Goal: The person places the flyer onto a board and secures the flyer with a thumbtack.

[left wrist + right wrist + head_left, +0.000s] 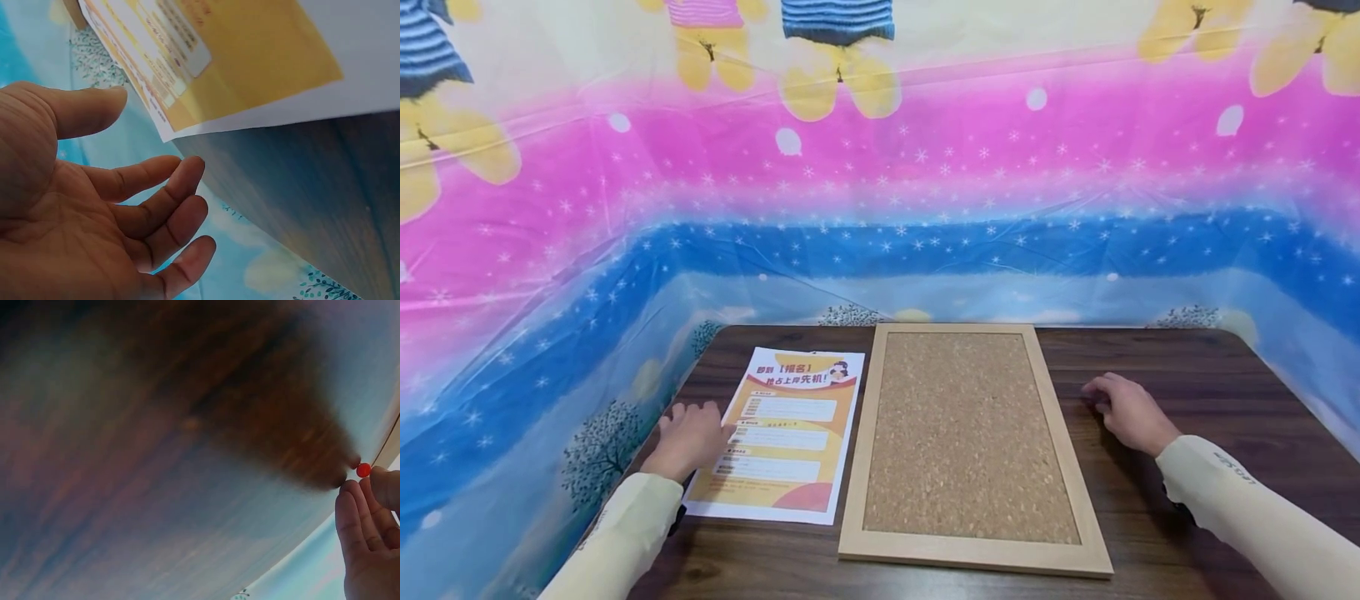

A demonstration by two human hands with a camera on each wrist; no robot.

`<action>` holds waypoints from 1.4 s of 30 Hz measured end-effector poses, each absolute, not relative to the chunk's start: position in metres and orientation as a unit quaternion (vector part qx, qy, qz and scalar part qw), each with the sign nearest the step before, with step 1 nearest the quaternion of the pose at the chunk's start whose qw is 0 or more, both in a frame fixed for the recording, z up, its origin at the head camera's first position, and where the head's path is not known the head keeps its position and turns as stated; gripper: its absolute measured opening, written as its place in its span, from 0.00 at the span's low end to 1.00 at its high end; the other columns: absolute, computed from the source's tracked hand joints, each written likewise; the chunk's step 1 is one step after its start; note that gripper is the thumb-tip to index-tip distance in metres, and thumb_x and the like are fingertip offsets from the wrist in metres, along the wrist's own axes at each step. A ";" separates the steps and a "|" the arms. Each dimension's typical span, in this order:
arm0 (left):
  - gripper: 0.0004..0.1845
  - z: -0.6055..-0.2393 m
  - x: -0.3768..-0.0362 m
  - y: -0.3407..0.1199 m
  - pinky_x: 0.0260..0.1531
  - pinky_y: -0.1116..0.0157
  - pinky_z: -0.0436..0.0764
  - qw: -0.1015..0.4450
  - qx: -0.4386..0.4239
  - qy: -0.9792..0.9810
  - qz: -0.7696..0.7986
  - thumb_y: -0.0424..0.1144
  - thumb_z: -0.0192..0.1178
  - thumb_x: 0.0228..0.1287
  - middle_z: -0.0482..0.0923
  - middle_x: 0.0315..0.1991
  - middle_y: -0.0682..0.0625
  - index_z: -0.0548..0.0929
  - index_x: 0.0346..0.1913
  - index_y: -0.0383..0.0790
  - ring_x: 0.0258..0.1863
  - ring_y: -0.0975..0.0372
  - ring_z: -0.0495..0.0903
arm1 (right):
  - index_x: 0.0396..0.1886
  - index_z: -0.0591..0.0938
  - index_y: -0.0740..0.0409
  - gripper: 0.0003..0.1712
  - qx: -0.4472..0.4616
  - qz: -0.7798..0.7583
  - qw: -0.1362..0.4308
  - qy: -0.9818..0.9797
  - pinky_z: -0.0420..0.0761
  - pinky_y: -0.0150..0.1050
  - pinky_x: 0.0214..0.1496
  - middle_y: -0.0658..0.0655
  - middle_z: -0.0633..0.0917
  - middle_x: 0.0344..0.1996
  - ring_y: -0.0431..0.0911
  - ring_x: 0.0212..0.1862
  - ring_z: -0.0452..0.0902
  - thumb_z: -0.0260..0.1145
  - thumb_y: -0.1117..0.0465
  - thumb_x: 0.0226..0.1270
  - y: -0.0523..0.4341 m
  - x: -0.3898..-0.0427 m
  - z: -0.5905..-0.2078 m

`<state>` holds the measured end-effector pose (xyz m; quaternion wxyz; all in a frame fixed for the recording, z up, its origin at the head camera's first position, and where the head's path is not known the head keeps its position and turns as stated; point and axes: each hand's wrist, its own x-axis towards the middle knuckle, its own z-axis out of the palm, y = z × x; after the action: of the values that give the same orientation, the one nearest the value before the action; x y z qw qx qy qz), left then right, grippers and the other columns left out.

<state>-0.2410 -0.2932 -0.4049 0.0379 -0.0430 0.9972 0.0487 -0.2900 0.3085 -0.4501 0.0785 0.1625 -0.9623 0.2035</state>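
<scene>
My left hand [688, 437] is by the left edge of a printed poster sheet [790, 421], with orange and yellow blocks and white text boxes. In the left wrist view its fingers [172, 209] are loosely bent, with nothing between them and the thumb, near a corner of the sheet. To the right of the cork board [962, 433], my right hand [1131, 412] is low over the table, fingers bent. Its thumb and fingertips pinch a small red round piece [364, 470] right at the tabletop; the piece is hidden in the head view.
The cork board has a pale wooden frame and lies flat beside the poster on the dark wood-grain table [1195, 375]. A printed cloth [925, 192] in pink and blue hangs behind the table and along both sides.
</scene>
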 end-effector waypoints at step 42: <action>0.11 -0.411 -0.244 -0.294 0.42 0.46 0.61 0.098 -0.066 0.991 0.065 0.28 0.60 0.57 0.73 0.26 0.43 0.77 0.41 0.24 0.29 0.50 0.70 | 0.29 0.80 0.59 0.09 0.112 0.198 0.066 -0.972 0.73 0.50 0.35 0.60 0.80 0.28 0.52 0.33 0.75 0.62 0.77 0.57 0.307 -0.302 -0.447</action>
<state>-0.2439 -0.2938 -0.4115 0.0978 -0.0663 0.9909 0.0650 -0.3018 0.3071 -0.4471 0.0660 0.1123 -0.9716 0.1977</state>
